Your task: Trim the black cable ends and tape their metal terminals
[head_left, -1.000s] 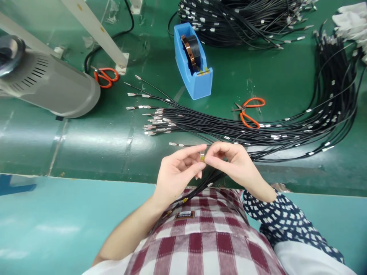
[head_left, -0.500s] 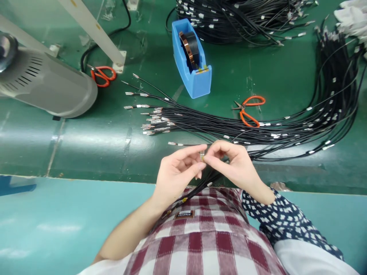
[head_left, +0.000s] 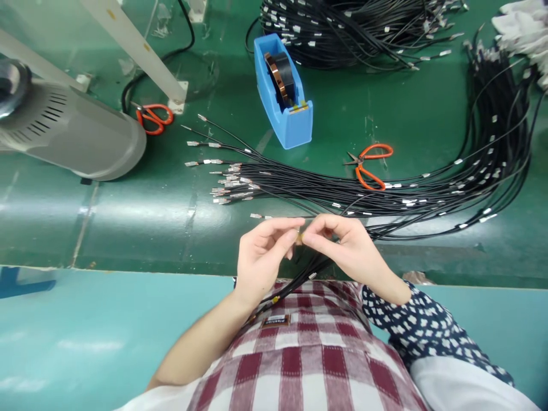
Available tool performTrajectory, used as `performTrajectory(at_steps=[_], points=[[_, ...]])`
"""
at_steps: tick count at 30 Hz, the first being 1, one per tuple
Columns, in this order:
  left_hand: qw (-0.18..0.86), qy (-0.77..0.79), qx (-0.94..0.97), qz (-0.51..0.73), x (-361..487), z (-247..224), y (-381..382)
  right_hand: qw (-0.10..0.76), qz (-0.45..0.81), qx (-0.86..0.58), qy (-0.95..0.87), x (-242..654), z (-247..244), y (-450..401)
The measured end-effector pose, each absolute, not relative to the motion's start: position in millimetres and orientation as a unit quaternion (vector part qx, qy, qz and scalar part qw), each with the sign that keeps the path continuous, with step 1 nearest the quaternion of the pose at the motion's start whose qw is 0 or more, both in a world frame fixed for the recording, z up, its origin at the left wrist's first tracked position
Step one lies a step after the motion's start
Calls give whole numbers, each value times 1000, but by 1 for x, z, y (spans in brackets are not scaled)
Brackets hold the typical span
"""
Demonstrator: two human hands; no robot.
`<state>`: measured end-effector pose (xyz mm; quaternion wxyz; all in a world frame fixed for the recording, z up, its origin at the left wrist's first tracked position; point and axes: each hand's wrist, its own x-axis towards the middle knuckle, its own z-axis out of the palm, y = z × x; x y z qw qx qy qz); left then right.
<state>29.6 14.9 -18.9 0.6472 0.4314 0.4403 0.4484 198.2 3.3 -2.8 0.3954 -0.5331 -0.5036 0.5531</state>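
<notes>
Pinching a small amber-yellow piece [head_left: 299, 237] at its right edge, we have the thumb and forefinger of our right hand [head_left: 349, 245] closed together. Our left hand [head_left: 259, 262] meets it from the other side, thumb tip by the piece and forefinger stretched above; we cannot tell how firmly these fingers grip. The piece sits between our two hands, over the near edge of the green tabletop [head_left: 162, 234]. Just below, thin black cables with a yellow band [head_left: 275, 299] run down across our red-and-white checked apron [head_left: 321, 354]. Beyond our hands we see a long bundle of black cables with pale tips [head_left: 308, 178], orange-handled metal snips [head_left: 369, 165] at its far edge, and a blue plastic tape dispenser [head_left: 296, 131]. Farther out are a grey vented cylindrical housing [head_left: 98, 137] to our left and crumpled white cloth [head_left: 522, 31] to our right.
</notes>
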Motion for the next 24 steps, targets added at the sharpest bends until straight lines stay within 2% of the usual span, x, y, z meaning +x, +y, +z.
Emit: performTrajectory(at_steps=[12, 24], points=[[619, 447, 450, 463, 30, -23, 13, 395, 631, -512, -428, 200, -6, 5], [690, 412, 409, 431, 27, -12, 13, 420, 608, -503, -449, 202, -8, 0]])
